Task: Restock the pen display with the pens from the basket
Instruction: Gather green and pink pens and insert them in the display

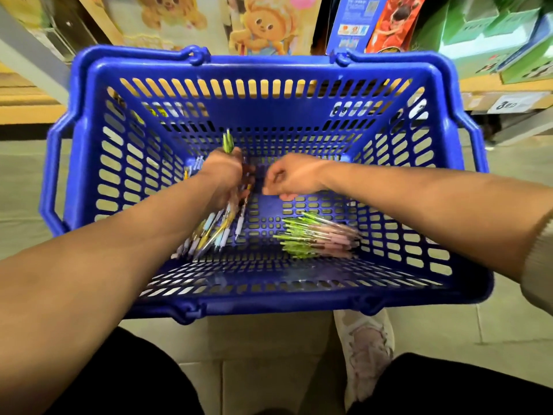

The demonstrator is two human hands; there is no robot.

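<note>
Blue slotted plastic basket (443, 223): mixed pastel pens (215, 226) are clutched in closed left hand (227, 175); right hand (291, 178), half-curled, empty. Gathering step; green-capped pink pens (317, 236) likely picked next.

A pale tiled floor (269, 348) fills the lower view. Beyond it stands a wooden shelf (505, 88), lit warm yellow. On the shelf sit cartoon boxes (263, 25), a blue box (356, 22), a red box (395, 22) and green boxes (490, 34). A price label (508, 103) hangs on the shelf's front edge.
</note>
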